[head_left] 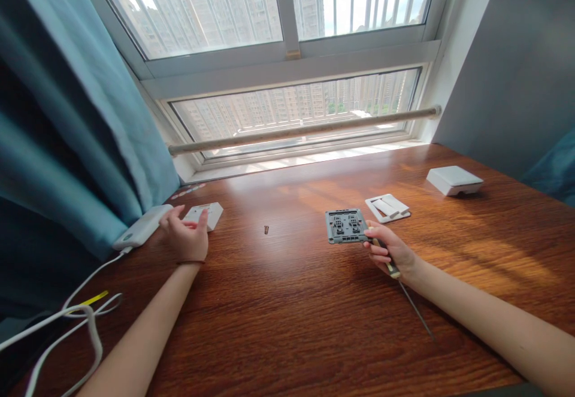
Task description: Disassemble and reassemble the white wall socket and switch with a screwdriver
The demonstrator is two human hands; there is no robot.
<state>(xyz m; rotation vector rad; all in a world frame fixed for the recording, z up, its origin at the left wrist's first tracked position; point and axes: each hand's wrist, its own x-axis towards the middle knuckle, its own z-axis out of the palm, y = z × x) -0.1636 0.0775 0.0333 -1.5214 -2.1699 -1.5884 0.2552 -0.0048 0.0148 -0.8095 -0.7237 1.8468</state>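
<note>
At the left, my left hand (186, 235) has its thumb and fingers apart, with nothing visible between them. Just behind it is a small white box (211, 214); whether the fingertips touch it I cannot tell. My right hand (390, 250) pinches the right edge of a grey wall-switch module (347, 226) with two switch mechanisms. The same hand also holds a screwdriver (393, 270), its shaft pointing down to the right. Behind that hand lies a white switch cover (387, 207) with rockers. Small screws (266, 229) lie between my hands.
A white power strip (142, 227) lies by the blue curtain (130, 145), its white cable (96, 271) looping at the left edge. Another white box (454, 179) sits at the back right of the wooden table (269, 313). A window and a rail (305, 129) stand behind.
</note>
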